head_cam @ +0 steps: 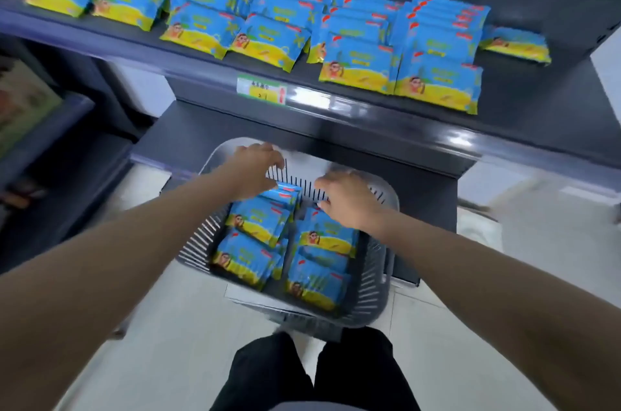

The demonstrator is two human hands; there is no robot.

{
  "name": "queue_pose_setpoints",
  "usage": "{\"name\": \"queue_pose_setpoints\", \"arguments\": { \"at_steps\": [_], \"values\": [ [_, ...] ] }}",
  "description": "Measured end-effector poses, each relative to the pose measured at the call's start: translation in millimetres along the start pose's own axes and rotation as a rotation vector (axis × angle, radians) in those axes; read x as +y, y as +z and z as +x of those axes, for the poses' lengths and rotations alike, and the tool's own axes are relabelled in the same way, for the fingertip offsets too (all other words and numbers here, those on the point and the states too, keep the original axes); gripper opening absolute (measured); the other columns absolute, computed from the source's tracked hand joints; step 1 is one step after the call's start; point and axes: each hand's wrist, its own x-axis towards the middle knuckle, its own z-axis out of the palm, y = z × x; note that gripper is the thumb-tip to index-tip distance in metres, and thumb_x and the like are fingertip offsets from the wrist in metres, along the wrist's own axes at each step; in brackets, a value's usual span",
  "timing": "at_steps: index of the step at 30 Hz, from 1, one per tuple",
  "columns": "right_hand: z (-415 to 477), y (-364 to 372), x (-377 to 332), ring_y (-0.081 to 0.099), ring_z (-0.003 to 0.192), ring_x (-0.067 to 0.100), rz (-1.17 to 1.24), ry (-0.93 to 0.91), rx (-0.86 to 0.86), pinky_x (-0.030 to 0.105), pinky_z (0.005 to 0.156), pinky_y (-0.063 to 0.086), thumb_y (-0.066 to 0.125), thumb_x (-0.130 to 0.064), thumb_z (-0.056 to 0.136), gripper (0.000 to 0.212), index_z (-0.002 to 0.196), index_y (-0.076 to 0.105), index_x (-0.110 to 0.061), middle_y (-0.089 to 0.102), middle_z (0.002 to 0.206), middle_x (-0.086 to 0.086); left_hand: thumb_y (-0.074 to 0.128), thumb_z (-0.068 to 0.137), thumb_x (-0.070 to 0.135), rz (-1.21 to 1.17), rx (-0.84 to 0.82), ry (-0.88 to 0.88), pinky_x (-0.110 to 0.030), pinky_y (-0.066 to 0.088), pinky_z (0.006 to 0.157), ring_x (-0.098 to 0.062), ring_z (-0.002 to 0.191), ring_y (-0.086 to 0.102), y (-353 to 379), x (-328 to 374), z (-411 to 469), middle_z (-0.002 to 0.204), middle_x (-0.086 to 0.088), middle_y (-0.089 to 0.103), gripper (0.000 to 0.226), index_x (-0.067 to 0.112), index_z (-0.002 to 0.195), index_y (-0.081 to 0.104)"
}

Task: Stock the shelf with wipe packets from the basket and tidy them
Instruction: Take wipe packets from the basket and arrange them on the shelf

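Presently wipe packets toward the basket's far edge are reached for; left hand and right hand are curled over them, grip untellable through blur. Perhaps a pinch, then shelf placement, is required.

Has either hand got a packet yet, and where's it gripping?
Not clear. Left hand and right hand curl over the far ends of the packet stacks in the basket; none is lifted.
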Motion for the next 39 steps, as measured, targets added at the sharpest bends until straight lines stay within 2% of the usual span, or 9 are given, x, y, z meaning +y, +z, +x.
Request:
{"name": "queue_pose_setpoints", "arguments": {
  "at_steps": [4, 8, 16, 20, 22, 26, 29, 33, 39],
  "values": [
    [-2, 57, -18, 0.051, 0.071, 0.022, 0.109, 0.024, -0.441, 0.034, 0.064, 0.042, 0.055, -0.025, 0.093, 0.022, 0.096, 0.054, -0.003, 0.052, 0.083, 0.008, 0.065, 0.084, 0.022, -0.016, -0.176, -0.063, -0.032, 0.037, 0.099, -0.025, 0.12, 0.049, 49, -25, -23, 0.132, -0.006, 0.048, 0.043, 0.017, 0.125, 0.052],
    [-8, 105, -28, 0.056, 0.076, 0.025, 0.138, 0.11, -0.742, 0.032, 0.068, 0.044, 0.059, -0.025, 0.093, 0.027, 0.103, 0.061, 0.0, 0.064, 0.095, 0.015, 0.067, 0.083, 0.026, 0.002, -0.342, -0.085, -0.035, 0.04, 0.097, -0.027, 0.117, 0.05, 89, -43, -27, 0.134, -0.005, 0.045, 0.048, 0.02, 0.127, 0.048],
    [-6, 128, -34, 0.052, 0.077, 0.024, -0.083, 0.104, -0.879, 0.032, 0.067, 0.043, 0.074, -0.034, 0.078, 0.054, 0.122, 0.055, -0.007, 0.055, 0.08, 0.008, 0.068, 0.085, 0.013, 0.085, -0.562, -0.072, -0.037, 0.037, 0.107, -0.03, 0.138, 0.032, 128, -51, -7, 0.152, -0.007, 0.027, 0.069, 0.013, 0.144, 0.031],
    [-5, 127, -34, 0.056, 0.071, 0.023, -0.092, 0.089, -0.964, 0.035, 0.074, 0.051, 0.071, -0.021, 0.082, 0.028, 0.103, 0.063, -0.003, 0.055, 0.07, 0.004, 0.069, 0.083, 0.01, 0.167, -0.666, -0.067, -0.039, 0.034, 0.11, -0.031, 0.14, 0.028, 135, -45, -2, 0.154, -0.01, 0.024, 0.076, 0.01, 0.146, 0.026],
    [-3, 120, -31, 0.054, 0.068, 0.021, -0.094, 0.097, -0.941, 0.033, 0.073, 0.049, 0.069, -0.022, 0.084, 0.021, 0.091, 0.065, -0.003, 0.053, 0.067, 0.002, 0.071, 0.082, 0.011, 0.216, -0.68, -0.046, -0.041, 0.037, 0.107, -0.031, 0.136, 0.035, 138, -44, 1, 0.149, -0.011, 0.034, 0.074, 0.008, 0.143, 0.031],
    [5, 84, -20, 0.056, 0.085, 0.024, -0.006, 0.159, -0.738, 0.032, 0.071, 0.048, 0.061, -0.013, 0.086, 0.033, 0.117, 0.056, -0.002, 0.061, 0.101, 0.01, 0.072, 0.08, 0.019, 0.39, -0.765, 0.032, -0.038, 0.044, 0.101, -0.031, 0.122, 0.051, 140, -35, 1, 0.137, -0.014, 0.047, 0.062, 0.005, 0.133, 0.044],
    [15, 41, -9, 0.049, 0.082, 0.024, 0.021, 0.158, -0.605, 0.026, 0.055, 0.036, 0.053, -0.009, 0.086, 0.018, 0.103, 0.049, -0.01, 0.051, 0.087, 0.006, 0.064, 0.087, 0.014, 0.378, -0.847, 0.034, -0.034, 0.04, 0.1, -0.029, 0.126, 0.047, 130, -22, -3, 0.14, -0.017, 0.047, 0.058, 0.001, 0.138, 0.038],
    [14, -26, 5, 0.055, 0.104, 0.029, 0.054, 0.176, -0.447, 0.029, 0.074, 0.041, 0.053, -0.01, 0.086, 0.034, 0.12, 0.055, -0.01, 0.058, 0.117, 0.011, 0.068, 0.082, 0.008, 0.219, -0.806, 0.022, -0.036, 0.042, 0.098, -0.028, 0.122, 0.05, 94, -17, 5, 0.134, -0.013, 0.052, 0.053, 0.007, 0.131, 0.049],
    [-13, -150, 58, 0.052, 0.086, 0.023, 0.164, 0.284, -0.154, 0.032, 0.069, 0.043, 0.061, -0.011, 0.078, 0.021, 0.097, 0.058, -0.019, 0.055, 0.096, 0.002, 0.072, 0.076, 0.023, 0.073, -0.571, 0.153, -0.034, 0.048, 0.074, -0.027, 0.086, 0.063, -35, 38, 40, 0.096, -0.006, 0.059, 0.036, 0.017, 0.107, 0.057]
  ]
}}
